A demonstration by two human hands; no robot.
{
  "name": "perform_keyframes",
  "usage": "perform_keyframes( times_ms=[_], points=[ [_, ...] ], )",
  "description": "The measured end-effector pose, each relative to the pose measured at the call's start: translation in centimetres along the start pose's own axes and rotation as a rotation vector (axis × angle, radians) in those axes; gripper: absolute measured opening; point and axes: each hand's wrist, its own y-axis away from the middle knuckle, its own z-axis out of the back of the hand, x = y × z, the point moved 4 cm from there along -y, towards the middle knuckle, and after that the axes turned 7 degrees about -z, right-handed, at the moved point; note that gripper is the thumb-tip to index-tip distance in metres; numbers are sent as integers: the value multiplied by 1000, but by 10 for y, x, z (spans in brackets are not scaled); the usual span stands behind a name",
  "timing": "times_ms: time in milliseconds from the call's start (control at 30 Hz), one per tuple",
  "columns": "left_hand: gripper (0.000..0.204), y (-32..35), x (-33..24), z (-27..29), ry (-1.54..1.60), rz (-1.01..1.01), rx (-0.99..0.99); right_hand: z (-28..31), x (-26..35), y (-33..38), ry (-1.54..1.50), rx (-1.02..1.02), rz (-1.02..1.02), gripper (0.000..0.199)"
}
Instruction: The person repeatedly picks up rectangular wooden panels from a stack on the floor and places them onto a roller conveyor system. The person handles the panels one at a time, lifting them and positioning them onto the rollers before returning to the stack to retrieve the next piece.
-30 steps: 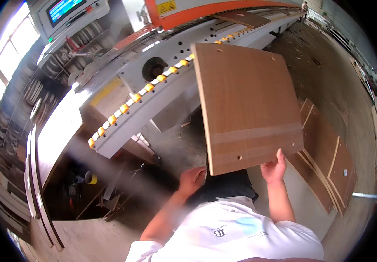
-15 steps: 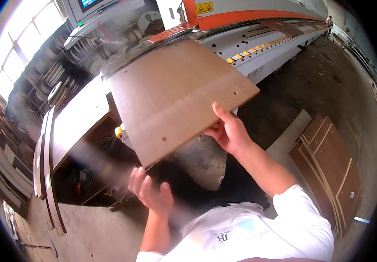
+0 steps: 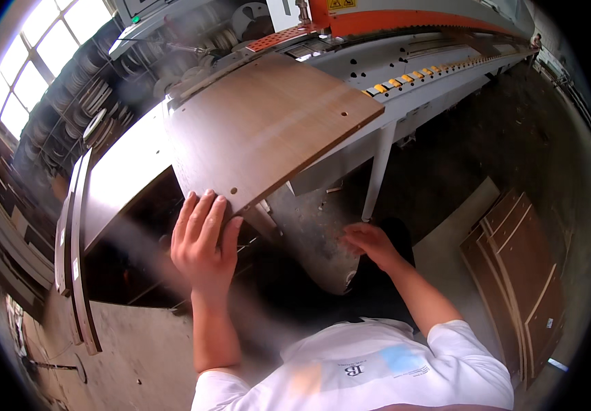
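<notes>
Since half a second ago you have laid the flat brown wooden panel with drilled holes (image 3: 268,127) onto the grey machine bed with the orange housing (image 3: 419,65), and your right hand (image 3: 371,243) has let go, hanging open and well apart below it. Your left hand (image 3: 203,240) rests flat, fingers extended, touching the panel's near corner. That corner overhangs the bed's near edge, with bare floor below.

One yellow warning sign (image 3: 342,3) — small, rectangular — sits at the top edge of the frame, on the orange machine housing (image 3: 405,15).
</notes>
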Motion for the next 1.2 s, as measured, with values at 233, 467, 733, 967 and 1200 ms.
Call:
perform_keyframes(
  times_ms=[233,467,733,967,1200],
  points=[
    [25,-30,22,-28,-151,-15,88,75,-66,31,154,-326,86,38],
    [28,-44,23,-53,-69,-12,89,85,-76,36,241,-392,236,32],
    [25,-75,-10,-91,-71,-103,122,70,-64,21,384,-377,272,33],
    [23,-114,-48,-127,52,-139,135,71,-67,30,379,-397,306,33],
    [27,-140,-91,-176,98,-245,121,98,-76,72,157,-487,310,34]
  ],
)
